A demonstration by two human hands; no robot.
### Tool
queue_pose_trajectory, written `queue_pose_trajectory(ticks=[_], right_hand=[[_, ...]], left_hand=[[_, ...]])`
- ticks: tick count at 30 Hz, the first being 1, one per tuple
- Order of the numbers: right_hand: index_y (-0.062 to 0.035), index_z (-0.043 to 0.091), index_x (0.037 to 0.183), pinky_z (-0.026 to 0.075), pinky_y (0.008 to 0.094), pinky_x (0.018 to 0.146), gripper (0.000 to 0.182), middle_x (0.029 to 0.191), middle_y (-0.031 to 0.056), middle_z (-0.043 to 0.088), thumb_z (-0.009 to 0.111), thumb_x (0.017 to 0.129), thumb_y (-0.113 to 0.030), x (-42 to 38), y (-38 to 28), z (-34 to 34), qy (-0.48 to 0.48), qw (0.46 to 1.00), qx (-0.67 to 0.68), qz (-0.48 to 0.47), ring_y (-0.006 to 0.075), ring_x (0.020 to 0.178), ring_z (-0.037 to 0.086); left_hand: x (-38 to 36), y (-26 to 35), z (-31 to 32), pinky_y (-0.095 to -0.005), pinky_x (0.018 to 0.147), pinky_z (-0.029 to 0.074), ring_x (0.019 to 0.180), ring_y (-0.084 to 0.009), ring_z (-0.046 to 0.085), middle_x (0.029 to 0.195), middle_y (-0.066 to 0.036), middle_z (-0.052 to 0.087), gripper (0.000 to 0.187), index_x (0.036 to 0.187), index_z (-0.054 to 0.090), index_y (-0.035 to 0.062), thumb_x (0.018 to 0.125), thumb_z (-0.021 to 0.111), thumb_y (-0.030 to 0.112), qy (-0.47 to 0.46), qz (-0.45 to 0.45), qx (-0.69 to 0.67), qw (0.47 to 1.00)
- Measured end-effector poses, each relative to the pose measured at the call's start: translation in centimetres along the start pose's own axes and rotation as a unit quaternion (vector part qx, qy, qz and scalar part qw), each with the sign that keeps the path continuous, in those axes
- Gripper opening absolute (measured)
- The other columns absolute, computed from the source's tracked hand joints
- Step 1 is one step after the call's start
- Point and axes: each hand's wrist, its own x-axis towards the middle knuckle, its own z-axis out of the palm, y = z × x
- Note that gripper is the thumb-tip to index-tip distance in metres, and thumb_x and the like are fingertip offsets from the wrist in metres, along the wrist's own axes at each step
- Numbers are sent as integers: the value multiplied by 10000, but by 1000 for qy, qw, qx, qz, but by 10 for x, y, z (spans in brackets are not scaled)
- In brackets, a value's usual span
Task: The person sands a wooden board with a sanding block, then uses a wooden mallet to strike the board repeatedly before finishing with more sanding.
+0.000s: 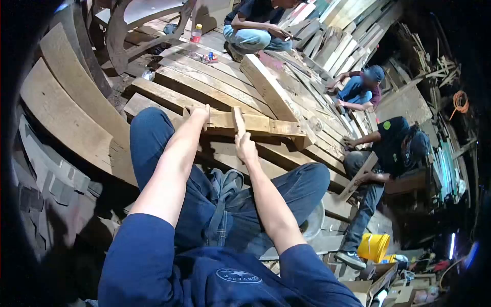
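Note:
My left hand (202,117) is closed on the left end of a squared wooden beam (258,124), which lies crosswise in front of my knees. A second timber (268,87) meets its right end and slants away from me up to the left. Upright in my right hand (246,148) is a short flat wooden stick (238,121); my fingers wrap its lower end. Its upper part overlaps the middle of the beam in this view.
Slatted planks (204,79) spread out ahead, with a bottle (196,34) and a small colourful pack (210,58) on them. Curved boards (76,117) stand at left. Three people crouch or sit ahead and right; one holds a wood piece (360,174). A yellow bucket (373,247) is at lower right.

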Motion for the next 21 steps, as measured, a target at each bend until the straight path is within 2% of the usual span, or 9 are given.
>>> queue_pose_trajectory(ticks=[2,4,7,8,10,11,14,16,21], right_hand=[[0,433,1109,519,584,790,453,907,353,654,478,976,-431,-2,12,-10,31,997,-14,74,507,892,651],[-1,448,1136,525,555,818,459,980,333,664,475,974,-430,19,31,-9,108,965,77,225,478,936,660],[14,477,1159,523,531,839,476,986,326,662,484,967,-422,37,60,-10,154,932,178,277,471,946,658],[14,478,1164,507,534,863,474,999,348,644,481,969,-417,33,59,-11,189,952,118,211,476,979,640],[15,475,1168,486,549,877,460,1014,362,630,461,980,-405,15,36,-16,196,933,195,231,492,1010,618],[93,480,1171,461,533,923,582,1058,377,621,465,964,-451,11,24,-26,138,948,188,217,492,1059,605],[47,439,1160,486,569,836,488,978,377,636,458,984,-407,7,4,-13,85,971,176,135,503,969,631],[57,413,1157,505,578,769,498,895,362,652,462,985,-408,5,-5,-3,39,986,148,61,516,874,647],[46,415,1176,521,567,761,492,928,348,658,432,993,-411,7,0,5,74,974,160,141,514,880,652]], left_hand=[[-16,3,-8,-666,1088,317,1427,-373,325,1562,-167,327,1289,1546,162,161,553,951,392,-8,-5,2,1000],[-54,6,-18,-572,1084,385,1380,-388,397,1531,-184,377,1286,1530,169,121,548,952,400,33,-9,32,999],[-32,-7,-19,-470,1060,436,1331,-344,468,1482,-200,439,1311,1510,147,47,546,940,445,9,7,40,999],[-32,-3,-15,-459,1051,445,1320,-333,483,1470,-203,453,1321,1509,140,37,542,940,450,-2,12,21,1000],[22,-9,14,-426,1033,460,1256,-337,533,1401,-205,523,1287,1507,149,47,564,929,444,78,55,72,993],[12,-11,6,-440,1042,453,1269,-341,522,1390,-199,532,1273,1498,172,51,557,929,452,56,56,50,996],[-22,-3,-6,-483,1080,415,1305,-364,485,1361,-195,554,1200,1458,251,56,546,935,431,66,12,44,997],[-24,-3,-4,-528,1111,365,1371,-369,409,1484,-197,426,1265,1517,159,69,576,932,409,57,22,50,997],[-38,-2,-12,-591,1109,332,1408,-380,351,1549,-182,328,1300,1539,123,103,576,929,440,20,18,40,999]])
